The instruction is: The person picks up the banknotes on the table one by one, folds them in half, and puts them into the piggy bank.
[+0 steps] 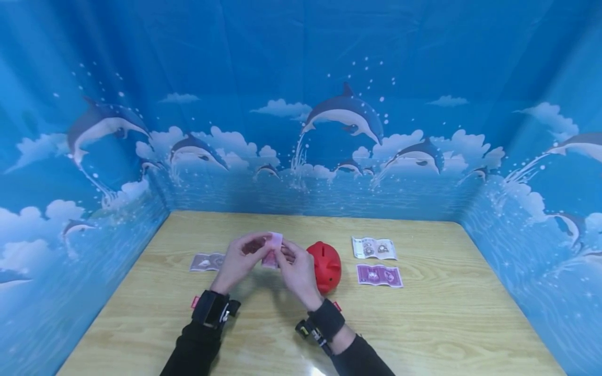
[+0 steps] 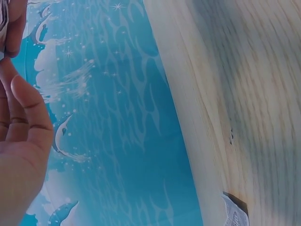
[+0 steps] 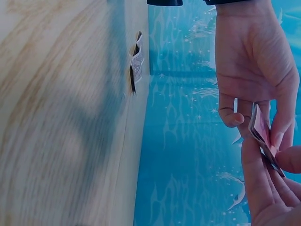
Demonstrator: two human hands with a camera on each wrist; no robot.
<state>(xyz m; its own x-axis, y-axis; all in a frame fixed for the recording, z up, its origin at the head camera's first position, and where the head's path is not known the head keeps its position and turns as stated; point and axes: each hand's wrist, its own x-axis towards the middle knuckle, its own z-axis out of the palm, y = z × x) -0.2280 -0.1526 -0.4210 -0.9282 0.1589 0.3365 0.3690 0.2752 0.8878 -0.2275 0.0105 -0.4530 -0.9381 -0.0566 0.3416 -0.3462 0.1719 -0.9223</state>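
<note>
A folded pink banknote (image 1: pixel 270 260) is raised above the table between both hands. My left hand (image 1: pixel 239 261) pinches its left side, and my right hand (image 1: pixel 298 271) grips its right side. In the right wrist view the note (image 3: pixel 262 127) is seen nearly edge-on, folded into layers, with fingers of both hands on it. Only a little of what the fingers hold shows at the upper left edge of the left wrist view, beside the left hand (image 2: pixel 23 122). Just right of the right hand sits a red piggy bank (image 1: pixel 326 266) with a slot on top, partly hidden by that hand.
On the wooden table (image 1: pixel 447 313), a whitish banknote (image 1: pixel 374 248) and a purple banknote (image 1: pixel 379 275) lie right of the piggy bank. A greyish banknote (image 1: pixel 202 262) lies left, partly behind the left hand. A blue dolphin-print curtain (image 1: pixel 301 193) borders the table's back and sides.
</note>
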